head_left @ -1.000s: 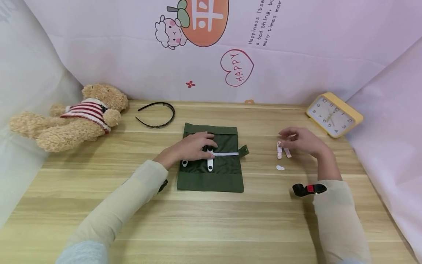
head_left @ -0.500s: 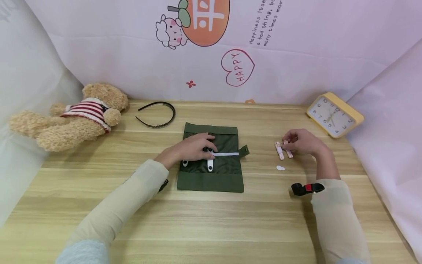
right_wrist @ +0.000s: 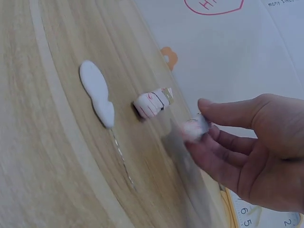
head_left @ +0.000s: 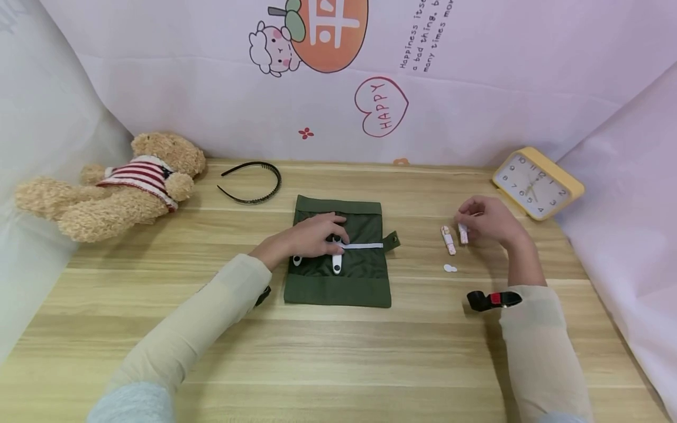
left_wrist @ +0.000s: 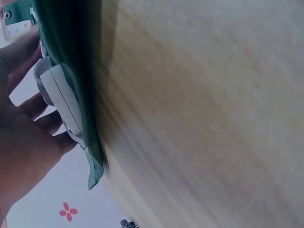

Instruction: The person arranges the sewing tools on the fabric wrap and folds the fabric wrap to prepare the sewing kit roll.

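A dark green fabric tool roll lies unrolled, with a white elastic band across it. White-handled tools with black dots sit on it; one white tool is under my left hand. That hand lies over the roll, fingers spread and slightly bent, touching around the tool. My right hand pinches a small white-and-pink nail clipper, blurred in the right wrist view, between thumb and fingers. A second nail clipper with a gold-coloured end lies beside it on the table. Nearer me rests a white cloud-shaped hairpin.
At the back left a teddy bear in a striped shirt lies on its side. A black headband is to its right. A yellow alarm clock stands at the back right, close to my right hand. White printed cloth hangs behind the table.
My right hand has let one nail clipper lie on the table, taken hold of the other and drawn it slightly away from me. My left hand stays on the roll.
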{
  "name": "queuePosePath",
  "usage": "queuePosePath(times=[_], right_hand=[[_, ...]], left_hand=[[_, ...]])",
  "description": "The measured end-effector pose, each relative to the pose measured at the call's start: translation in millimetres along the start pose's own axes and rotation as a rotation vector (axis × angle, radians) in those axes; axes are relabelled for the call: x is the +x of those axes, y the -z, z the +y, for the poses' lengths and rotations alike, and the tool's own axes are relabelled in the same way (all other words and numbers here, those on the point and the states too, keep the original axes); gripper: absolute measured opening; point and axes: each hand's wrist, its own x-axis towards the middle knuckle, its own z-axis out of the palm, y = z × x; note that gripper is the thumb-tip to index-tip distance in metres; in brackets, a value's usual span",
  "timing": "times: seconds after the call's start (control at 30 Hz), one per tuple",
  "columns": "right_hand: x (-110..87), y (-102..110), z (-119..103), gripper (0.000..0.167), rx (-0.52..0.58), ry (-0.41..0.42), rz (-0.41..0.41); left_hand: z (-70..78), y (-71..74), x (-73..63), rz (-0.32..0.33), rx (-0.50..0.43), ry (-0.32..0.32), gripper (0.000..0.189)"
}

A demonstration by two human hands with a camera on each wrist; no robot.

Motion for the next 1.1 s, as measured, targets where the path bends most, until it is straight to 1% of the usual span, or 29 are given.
queuePosePath(times=[0.1, 0.23, 0.33, 0.47, 0.67, 0.8, 0.97, 1.1], right_hand=[[1.6, -2, -4, 0.033, 0.039, 0.015, 0.036], [7.6, -4, -13, 0.031, 0.141, 0.047, 0.092], [10.8, -5, -20, 0.029, 0.202, 0.059, 0.107], [12.4, -10, -28, 0.029, 0.261, 0.071, 0.105], [16.9, -19, -40, 0.027, 0.267, 0.112, 0.097], [20.5, -24, -50, 0.029, 0.308, 0.137, 0.081], [25.4, -33, -61, 0.028, 0.342, 0.169, 0.079], [30.5, -42, -69, 0.026, 0.370, 0.176, 0.067]], left_hand=[[-0.8, 1.0, 0.9, -0.005, -0.006, -0.001, 0.027], [-1.4, 4.4, 2.1, 0.005, -0.012, 0.008, 0.024], [-0.3, 5.2, 2.4, -0.001, -0.024, 0.019, 0.023], [1.7, 3.4, 2.1, -0.018, -0.047, 0.026, 0.022], [3.4, 1.2, 1.7, -0.016, -0.076, 0.025, 0.018], [3.8, 1.0, 2.3, -0.023, -0.086, 0.029, 0.018], [5.1, 1.9, 2.0, -0.029, -0.093, 0.032, 0.018], [5.1, 2.0, 1.6, -0.032, -0.097, 0.039, 0.019]])
